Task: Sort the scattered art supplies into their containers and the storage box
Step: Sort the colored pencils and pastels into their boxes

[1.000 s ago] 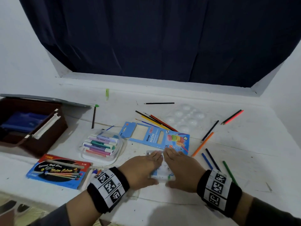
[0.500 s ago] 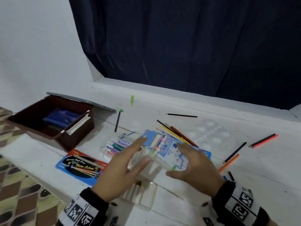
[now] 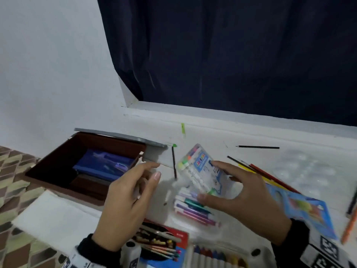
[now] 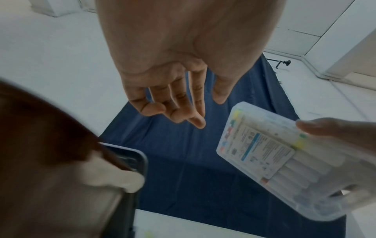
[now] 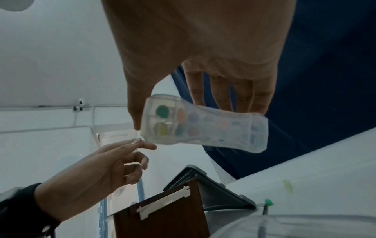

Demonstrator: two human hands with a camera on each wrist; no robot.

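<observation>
A clear plastic marker case (image 3: pixel 201 169) full of white-barrelled markers hangs tilted above the table. My right hand (image 3: pixel 207 180) grips it, thumb on its near end and fingers on the far edge. In the right wrist view the marker case (image 5: pixel 203 127) shows the coloured marker caps end-on. My left hand (image 3: pixel 155 170) hovers just left of it with relaxed fingers and holds nothing; the left fingers (image 4: pixel 179 109) are apart from the case (image 4: pixel 264 153). The brown storage box (image 3: pixel 58 171) stands open at the left with a blue pouch (image 3: pixel 104 165) inside.
The box's grey lid (image 3: pixel 119 137) lies behind it. An open tray of markers (image 3: pixel 193 207), a red pencil packet (image 3: pixel 160 240), a crayon tray (image 3: pixel 216 256), a blue neon box (image 3: pixel 305 209), loose pencils (image 3: pixel 260 173) and a green-tipped brush (image 3: pixel 174 161) lie about.
The case went up off the table and left toward the brown box. My left hand came off it and now hovers beside it. The head view swung left.
</observation>
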